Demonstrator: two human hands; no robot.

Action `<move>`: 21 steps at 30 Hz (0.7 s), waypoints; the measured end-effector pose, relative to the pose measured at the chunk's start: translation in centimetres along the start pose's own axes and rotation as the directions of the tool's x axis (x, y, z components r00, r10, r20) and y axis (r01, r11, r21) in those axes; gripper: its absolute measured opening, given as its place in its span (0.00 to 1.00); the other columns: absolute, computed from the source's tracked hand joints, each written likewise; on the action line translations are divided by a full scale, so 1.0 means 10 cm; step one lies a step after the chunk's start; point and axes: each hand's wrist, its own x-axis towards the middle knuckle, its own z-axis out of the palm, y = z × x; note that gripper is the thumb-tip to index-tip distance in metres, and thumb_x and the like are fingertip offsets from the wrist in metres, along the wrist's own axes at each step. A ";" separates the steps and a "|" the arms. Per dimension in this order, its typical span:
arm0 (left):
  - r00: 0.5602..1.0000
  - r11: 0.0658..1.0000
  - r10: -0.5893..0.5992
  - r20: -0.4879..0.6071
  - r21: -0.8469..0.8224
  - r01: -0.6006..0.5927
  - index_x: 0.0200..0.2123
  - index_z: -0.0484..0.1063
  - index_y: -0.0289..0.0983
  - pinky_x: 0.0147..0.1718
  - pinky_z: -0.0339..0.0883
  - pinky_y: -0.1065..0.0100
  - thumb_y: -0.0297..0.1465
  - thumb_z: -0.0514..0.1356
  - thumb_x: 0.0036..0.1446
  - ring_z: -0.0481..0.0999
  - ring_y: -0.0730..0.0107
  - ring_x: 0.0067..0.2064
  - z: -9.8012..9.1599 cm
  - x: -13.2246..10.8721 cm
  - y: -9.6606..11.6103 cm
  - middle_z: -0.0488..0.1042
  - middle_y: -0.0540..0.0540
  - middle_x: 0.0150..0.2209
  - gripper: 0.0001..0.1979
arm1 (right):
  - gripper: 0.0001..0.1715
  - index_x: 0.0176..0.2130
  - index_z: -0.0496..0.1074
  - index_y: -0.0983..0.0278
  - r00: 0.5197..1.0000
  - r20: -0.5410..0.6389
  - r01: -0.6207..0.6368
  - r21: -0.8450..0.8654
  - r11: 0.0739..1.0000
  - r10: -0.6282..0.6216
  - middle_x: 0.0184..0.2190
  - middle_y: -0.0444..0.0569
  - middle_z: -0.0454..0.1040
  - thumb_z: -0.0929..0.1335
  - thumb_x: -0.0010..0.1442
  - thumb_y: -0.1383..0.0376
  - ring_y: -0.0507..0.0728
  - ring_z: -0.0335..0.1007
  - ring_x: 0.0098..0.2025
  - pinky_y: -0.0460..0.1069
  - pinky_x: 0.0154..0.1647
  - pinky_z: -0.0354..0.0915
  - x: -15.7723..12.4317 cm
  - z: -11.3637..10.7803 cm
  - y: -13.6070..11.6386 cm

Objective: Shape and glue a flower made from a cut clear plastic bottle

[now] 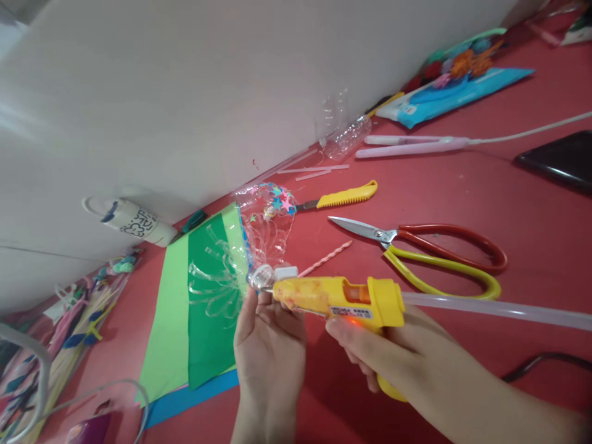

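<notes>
My right hand [398, 354] is wrapped round the handle of a yellow glue gun [319, 293], with a clear glue stick [490, 308] sticking out of its back. The nozzle points left, against or very close to the clear round neck of a cut plastic bottle piece [217, 280]. Thin curled strips fan out from that neck. My left hand [272, 339], palm up, pinches the piece from below; some of its fingers are hidden behind the gun. A small white block [285, 272] shows just above the nozzle.
Green sheets [210, 320] lie at left, under a clear piece with coloured stars [282, 200]. Scissors [416, 246], a yellow cutter knife [346, 195], a pink twisted stick [326, 258] and a pink flat iron [411, 147] lie on the red table. A white tumbler [139, 222] stands by the wall.
</notes>
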 end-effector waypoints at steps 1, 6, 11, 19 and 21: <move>1.000 1.000 -0.002 0.001 -0.004 0.002 0.33 0.73 0.37 0.37 0.69 0.73 0.30 0.49 0.63 0.77 0.74 0.35 0.00 0.00 0.00 0.78 0.49 0.31 0.13 | 0.22 0.18 0.63 0.59 1.000 -0.009 0.001 -0.008 1.000 -0.001 0.15 0.41 0.65 0.63 0.57 0.52 0.52 0.62 0.18 0.45 0.16 0.60 0.00 0.01 0.01; 1.000 0.999 -0.021 0.006 -0.025 0.021 0.35 0.73 0.37 0.40 0.70 0.71 0.31 0.50 0.62 0.78 0.72 0.37 -0.04 0.00 0.01 0.77 0.50 0.29 0.12 | 0.25 0.16 0.62 0.59 0.998 -0.044 0.033 -0.005 0.999 -0.033 0.12 0.41 0.61 0.63 0.57 0.50 0.51 0.59 0.15 0.45 0.15 0.57 0.00 0.06 0.05; 0.998 0.999 -0.043 0.034 -0.020 0.043 0.32 0.72 0.37 0.39 0.71 0.71 0.32 0.50 0.62 0.78 0.71 0.37 -0.08 0.01 0.04 0.77 0.50 0.28 0.13 | 0.23 0.16 0.64 0.59 0.994 -0.077 0.074 0.005 0.997 -0.073 0.11 0.41 0.62 0.63 0.58 0.51 0.52 0.59 0.15 0.46 0.17 0.61 0.01 0.06 0.04; 0.994 0.998 0.047 0.098 0.048 -0.052 0.37 0.73 0.38 0.37 0.71 0.73 0.31 0.51 0.60 0.79 0.70 0.38 -0.06 -0.01 0.04 0.79 0.48 0.34 0.10 | 0.18 0.31 0.77 0.55 0.975 -0.001 0.224 -0.040 0.974 -0.224 0.23 0.45 0.76 0.61 0.61 0.55 0.57 0.74 0.32 0.48 0.33 0.71 -0.01 -0.03 -0.03; 0.995 0.997 0.030 0.099 0.064 -0.037 0.37 0.73 0.38 0.39 0.71 0.72 0.31 0.51 0.60 0.79 0.70 0.36 -0.05 -0.01 0.05 0.79 0.48 0.34 0.11 | 0.15 0.33 0.77 0.55 0.974 0.008 0.227 -0.067 0.972 -0.227 0.26 0.45 0.78 0.62 0.60 0.57 0.58 0.75 0.33 0.48 0.34 0.72 -0.03 -0.03 -0.04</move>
